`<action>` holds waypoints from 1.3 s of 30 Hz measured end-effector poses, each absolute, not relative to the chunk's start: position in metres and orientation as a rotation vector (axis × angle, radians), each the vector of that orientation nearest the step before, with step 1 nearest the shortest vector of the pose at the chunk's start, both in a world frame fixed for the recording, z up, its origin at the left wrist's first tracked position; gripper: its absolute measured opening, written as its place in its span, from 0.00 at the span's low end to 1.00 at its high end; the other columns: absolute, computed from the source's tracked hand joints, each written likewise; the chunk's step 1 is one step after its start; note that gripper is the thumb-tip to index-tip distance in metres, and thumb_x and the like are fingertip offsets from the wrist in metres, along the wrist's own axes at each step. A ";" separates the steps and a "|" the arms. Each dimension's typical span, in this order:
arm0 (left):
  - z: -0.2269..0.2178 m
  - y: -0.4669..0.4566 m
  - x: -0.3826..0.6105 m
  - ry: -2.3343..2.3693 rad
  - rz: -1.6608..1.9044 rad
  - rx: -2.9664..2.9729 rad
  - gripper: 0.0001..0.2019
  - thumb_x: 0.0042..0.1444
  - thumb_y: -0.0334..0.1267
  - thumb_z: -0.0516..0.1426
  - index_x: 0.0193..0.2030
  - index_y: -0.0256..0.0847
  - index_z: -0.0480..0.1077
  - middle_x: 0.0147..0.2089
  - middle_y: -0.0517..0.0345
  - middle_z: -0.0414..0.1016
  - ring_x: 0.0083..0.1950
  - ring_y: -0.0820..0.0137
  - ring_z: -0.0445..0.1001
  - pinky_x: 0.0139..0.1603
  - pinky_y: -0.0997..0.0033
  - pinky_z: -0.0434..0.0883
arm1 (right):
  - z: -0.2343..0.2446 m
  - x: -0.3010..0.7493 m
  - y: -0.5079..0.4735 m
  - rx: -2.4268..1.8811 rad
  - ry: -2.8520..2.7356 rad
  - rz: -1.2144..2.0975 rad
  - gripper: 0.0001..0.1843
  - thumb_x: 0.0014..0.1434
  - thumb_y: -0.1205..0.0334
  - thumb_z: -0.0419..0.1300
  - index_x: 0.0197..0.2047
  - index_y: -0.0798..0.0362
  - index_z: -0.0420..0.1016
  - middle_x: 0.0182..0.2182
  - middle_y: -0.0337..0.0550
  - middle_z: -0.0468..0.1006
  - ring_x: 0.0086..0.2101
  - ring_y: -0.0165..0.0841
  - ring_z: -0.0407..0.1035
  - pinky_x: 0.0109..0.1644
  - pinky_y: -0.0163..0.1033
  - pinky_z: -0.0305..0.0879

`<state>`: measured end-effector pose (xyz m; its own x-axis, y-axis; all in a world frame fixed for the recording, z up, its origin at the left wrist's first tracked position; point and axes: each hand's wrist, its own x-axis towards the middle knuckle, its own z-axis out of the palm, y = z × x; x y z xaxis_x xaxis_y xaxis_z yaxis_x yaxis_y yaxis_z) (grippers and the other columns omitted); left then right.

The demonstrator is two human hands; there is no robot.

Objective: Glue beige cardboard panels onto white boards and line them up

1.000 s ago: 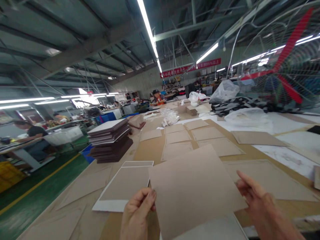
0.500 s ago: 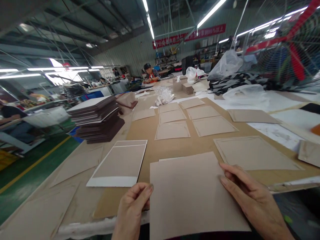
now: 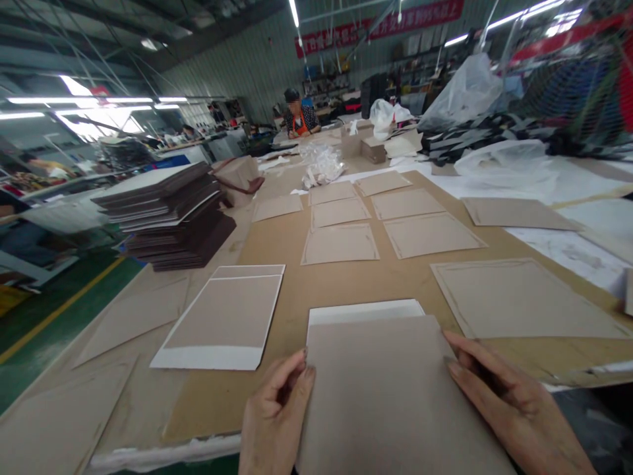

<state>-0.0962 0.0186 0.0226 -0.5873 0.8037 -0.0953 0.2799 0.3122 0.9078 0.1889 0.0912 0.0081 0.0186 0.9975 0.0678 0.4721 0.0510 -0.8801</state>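
Observation:
A flat beige panel is held by its two side edges in front of me. My left hand pinches its left edge between thumb and fingers. On the opposite edge, my right hand grips it the same way, fingertips near the upper corner. Just beyond, a white sheet shows as a strip above the panel's top edge; the rest of it is covered. To the left lies a white-edged panel with a beige piece on it.
Several beige panels lie in rows on the brown board. A tall stack of dark brown panels stands at the left. Crumpled clear plastic lies farther back. A person sits at the far end, and a fan stands at right.
The beige panel has come lower and nearer, baring more of the white sheet behind it. Both hands keep their hold. My view has tilted down somewhat.

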 end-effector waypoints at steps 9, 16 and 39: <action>0.016 0.048 -0.100 2.142 1.225 1.244 0.08 0.55 0.44 0.60 0.38 0.49 0.79 0.35 0.56 0.76 0.38 0.63 0.75 0.40 0.67 0.70 | 0.002 0.175 0.126 -1.545 -1.730 0.701 0.21 0.55 0.42 0.59 0.45 0.43 0.82 0.35 0.40 0.81 0.32 0.36 0.76 0.30 0.36 0.72; 0.007 0.056 -0.104 2.174 1.138 1.287 0.09 0.58 0.44 0.58 0.42 0.48 0.78 0.37 0.56 0.76 0.39 0.63 0.75 0.42 0.66 0.70 | -0.008 0.175 0.136 -1.482 -1.844 0.606 0.19 0.57 0.45 0.61 0.46 0.43 0.82 0.34 0.41 0.80 0.32 0.36 0.77 0.29 0.35 0.73; -0.004 0.055 -0.116 2.211 1.057 1.622 0.08 0.61 0.43 0.59 0.45 0.48 0.76 0.38 0.62 0.77 0.38 0.71 0.77 0.39 0.74 0.73 | 0.003 0.166 0.135 -1.496 -1.896 0.610 0.13 0.61 0.53 0.60 0.46 0.45 0.81 0.26 0.33 0.75 0.25 0.26 0.73 0.27 0.26 0.70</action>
<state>-0.1161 0.0548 -0.0037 -0.3762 0.8945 0.2415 0.7496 0.1405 0.6468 0.1656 0.1352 0.0032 -0.1480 0.9692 0.1968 0.6727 0.2445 -0.6984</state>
